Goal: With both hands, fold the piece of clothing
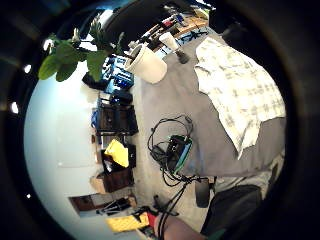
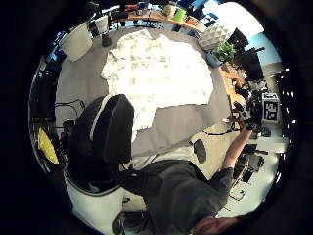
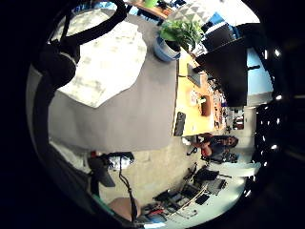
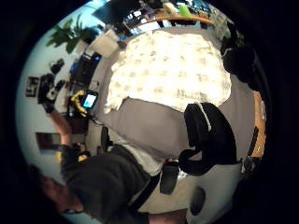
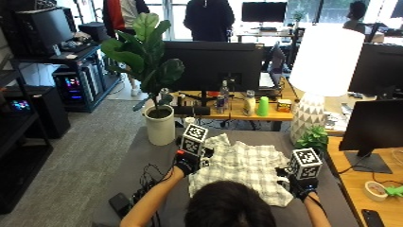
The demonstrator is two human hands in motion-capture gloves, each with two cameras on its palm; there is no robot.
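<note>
A white plaid shirt (image 5: 242,165) lies spread flat on the grey table (image 5: 144,151), right in front of me. My left hand (image 5: 188,165) is raised above the shirt's left edge, and my right hand (image 5: 299,184) is raised above its right edge. Neither hand holds or touches the cloth. From the palms the whole shirt (image 2: 161,73) (image 4: 173,70) shows far below, with one sleeve toward the table's far side. The right hand (image 2: 249,110) and the left hand (image 4: 49,93) each show from the other palm, up in the air with nothing in them.
A tall plant in a white pot (image 5: 159,124) stands at the table's far left corner. A small plant (image 5: 313,138) and a white lamp (image 5: 315,94) stand at the far right. Cables and a small device (image 5: 135,194) lie near the left edge. A wooden desk (image 5: 359,189) adjoins on the right.
</note>
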